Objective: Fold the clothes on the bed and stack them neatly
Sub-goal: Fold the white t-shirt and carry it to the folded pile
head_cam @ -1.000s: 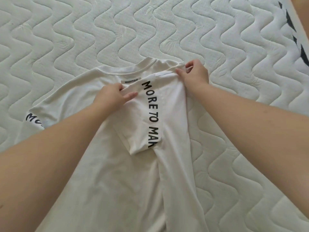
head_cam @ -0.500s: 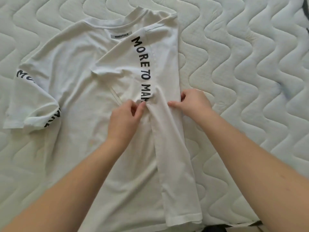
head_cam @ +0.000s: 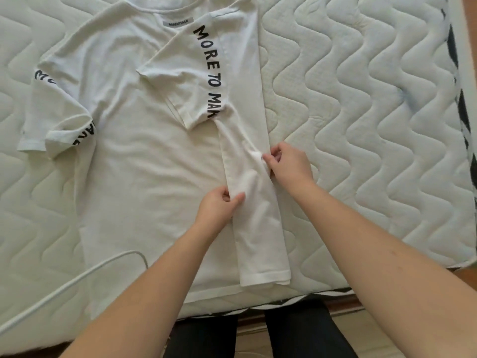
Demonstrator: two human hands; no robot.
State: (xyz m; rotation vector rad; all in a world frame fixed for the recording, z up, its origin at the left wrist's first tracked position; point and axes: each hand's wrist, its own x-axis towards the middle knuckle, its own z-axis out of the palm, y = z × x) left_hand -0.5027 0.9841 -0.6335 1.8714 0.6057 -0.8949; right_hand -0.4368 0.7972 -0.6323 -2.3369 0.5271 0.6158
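A white T-shirt (head_cam: 144,156) with black lettering on its sleeves lies flat on the quilted mattress (head_cam: 366,125), collar at the far side. Its right side and sleeve are folded inward, forming a long narrow strip down to the hem. My left hand (head_cam: 218,206) pinches the inner edge of that folded strip about halfway down. My right hand (head_cam: 287,166) pinches the outer folded edge a little higher up, where the cloth bunches slightly. The left sleeve lies spread out, its cuff turned over.
A white cable (head_cam: 77,280) runs across the mattress at the lower left, beside the shirt's hem. The mattress's near edge and dark-clothed legs (head_cam: 296,329) show at the bottom. A black-and-white patterned band (head_cam: 462,104) borders the mattress at the right.
Both hands have slid down the folded strip from the collar toward the hem. The view has shifted back, showing the bed's near edge.
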